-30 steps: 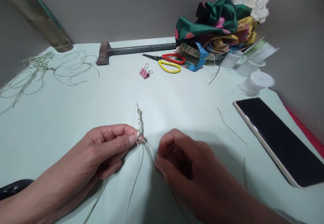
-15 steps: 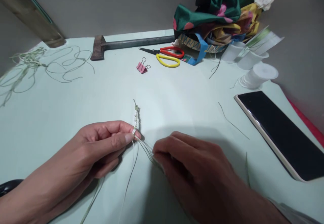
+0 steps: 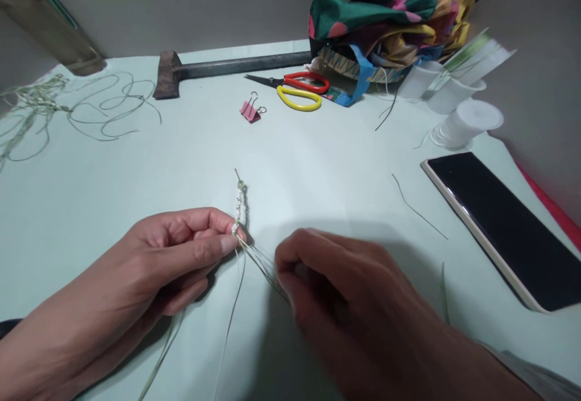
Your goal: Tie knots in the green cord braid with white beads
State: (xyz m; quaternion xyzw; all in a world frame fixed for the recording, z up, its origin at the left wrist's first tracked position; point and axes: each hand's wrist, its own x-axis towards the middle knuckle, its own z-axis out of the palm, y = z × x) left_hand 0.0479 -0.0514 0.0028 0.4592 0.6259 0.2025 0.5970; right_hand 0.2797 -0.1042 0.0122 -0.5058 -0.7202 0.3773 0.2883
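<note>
A short knotted cord braid [image 3: 239, 202] in white and green points away from me near the middle of the table. My left hand [image 3: 181, 256] pinches its near end between thumb and index finger. Several thin cords [image 3: 261, 265] run from that pinch toward my right hand [image 3: 336, 280], whose fingers are closed around them; their tips are partly hidden. One loose thin cord [image 3: 233, 310] hangs down toward the near edge between the hands. Green strands [image 3: 163, 355] come out below my left hand.
Red-and-yellow-handled scissors [image 3: 299, 91], a pink binder clip [image 3: 250, 110] and a hammer [image 3: 169, 75] lie at the back. Tangled cords [image 3: 49, 101] are at left. White spools [image 3: 467, 124] and a phone [image 3: 503, 225] stand or lie at right, beside colourful fabric [image 3: 376, 23].
The view has shifted slightly, so the table items appear a little higher. My left hand still pinches the braid, and my right hand remains closed on the cords.
</note>
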